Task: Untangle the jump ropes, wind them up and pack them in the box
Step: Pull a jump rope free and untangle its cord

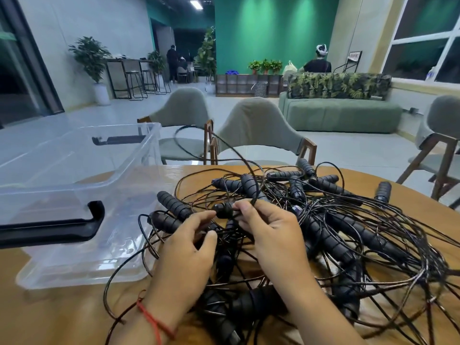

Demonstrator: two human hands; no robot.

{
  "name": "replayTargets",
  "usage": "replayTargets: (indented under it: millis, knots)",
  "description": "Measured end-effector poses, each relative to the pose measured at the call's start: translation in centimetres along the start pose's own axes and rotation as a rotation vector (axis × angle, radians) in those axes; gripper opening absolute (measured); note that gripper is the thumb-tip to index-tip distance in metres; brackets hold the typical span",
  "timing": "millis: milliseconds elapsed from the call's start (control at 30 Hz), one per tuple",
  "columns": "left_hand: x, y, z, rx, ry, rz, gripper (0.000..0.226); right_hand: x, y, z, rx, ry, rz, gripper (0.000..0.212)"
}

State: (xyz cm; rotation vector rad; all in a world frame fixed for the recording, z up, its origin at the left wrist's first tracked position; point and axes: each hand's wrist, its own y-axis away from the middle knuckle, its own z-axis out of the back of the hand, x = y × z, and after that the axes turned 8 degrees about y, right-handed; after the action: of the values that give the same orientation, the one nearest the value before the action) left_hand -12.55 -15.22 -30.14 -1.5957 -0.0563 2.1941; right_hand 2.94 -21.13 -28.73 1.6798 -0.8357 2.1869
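Round wooden table [62, 317] carries everything in view. Clear plastic storage box with black clip handles [74, 195] sits open, well to the left of the grip and just beside the pile; nothing visible inside it. Tangled heap of black jump ropes with thin dark cords and ribbed foam handles [348, 232] spreads under both hands and mostly to the right of the grip, several handles lying beyond it. One long thin cord loop [199, 135] arches up from the grip, away from the person, over the table's far edge. Left hand [189, 250], with a red string bracelet [154, 322] at the wrist, rests on the pile, fingers loosely curled, index tip touching a small black handle end [222, 210]; no firm hold visible. Right hand [271, 230] is closed in a pinch, thumb and forefinger gripping the thin cord just right of that handle end.
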Motion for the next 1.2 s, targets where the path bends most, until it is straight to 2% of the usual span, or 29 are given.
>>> replayTargets:
  millis: [167,267,333,400,467,533,600,667,767,833,967,1067,1133,1200]
  knots:
    - [-0.1,0.1,-0.4,0.061,-0.026,-0.077,0.061,1.0,-0.1,-0.4,0.007,-0.292,-0.114,0.019]
    - [-0.1,0.3,-0.7,0.12,-0.077,-0.179,0.069,2.6,0.4,-0.4,0.092,-0.551,-0.182,0.021]
    - [-0.2,0.8,-1.3,0.148,-0.091,-0.183,0.072,3.7,0.9,-0.7,0.142,-0.626,-0.196,0.023]
    - [-0.5,1.3,-2.0,0.072,-0.069,-0.182,0.061,4.3,1.1,-0.6,0.152,-0.659,-0.193,0.023]
    - [-0.9,1.3,-1.8,-0.13,0.064,-0.162,0.042,4.9,1.1,0.0,0.156,-0.708,-0.208,0.023]
    - [-1.1,1.1,-1.0,-0.235,0.074,-0.176,0.05,5.4,1.2,0.9,0.184,-0.75,-0.238,0.024]
    - [-1.3,0.7,-0.5,-0.144,-0.104,-0.3,0.057,5.8,1.3,1.6,0.214,-0.785,-0.269,0.024]
    - [-1.0,0.3,-0.5,-0.026,-0.131,-0.411,0.034,6.0,1.3,2.0,0.217,-0.795,-0.29,0.023]
    - [-0.4,0.1,-0.2,0.0,0.022,-0.333,0.01,5.8,1.0,2.6,0.155,-0.844,-0.316,0.023]
    - [-0.1,0.0,0.2,0.009,-0.046,-0.37,0.002,5.6,0.6,3.2,0.106,-0.899,-0.314,0.025]
    - [-0.4,-0.2,1.1,-0.033,-0.257,-0.479,0.006,5.4,0.1,4.6,0.154,-0.992,-0.281,0.033]
    - [0.1,-0.9,2.1,-0.164,-0.406,-0.409,0.017,5.3,-0.4,6.3,0.143,-0.953,-0.236,0.033]
    - [0.7,-1.4,2.9,-0.24,-0.392,-0.346,0.02,5.2,-0.8,7.4,0.101,-0.915,-0.214,0.033]
    - [0.9,-1.5,3.2,-0.281,-0.249,-0.302,0.017,4.9,-1.2,8.1,0.04,-0.839,-0.21,0.032]
